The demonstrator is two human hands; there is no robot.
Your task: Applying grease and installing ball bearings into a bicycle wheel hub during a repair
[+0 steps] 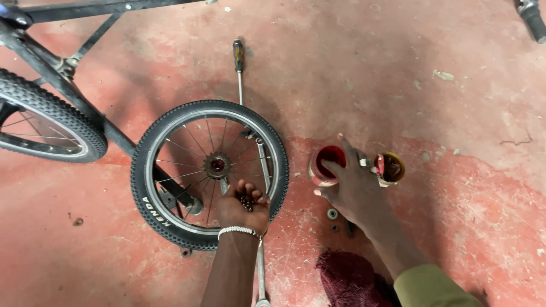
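Observation:
A small bicycle wheel with a knobby black tyre lies flat on the red floor; its hub faces up. My left hand, with a white bead bracelet, hovers over the wheel's lower right, cupped around several small dark ball bearings. My right hand reaches to an open tin of red grease, one finger dipping into it. The tin's lid lies just right of that hand.
A screwdriver lies above the wheel. A bicycle frame and its other wheel fill the upper left. Small metal nuts sit below the tin. A dark red rag lies near the bottom. A handlebar grip shows at top right.

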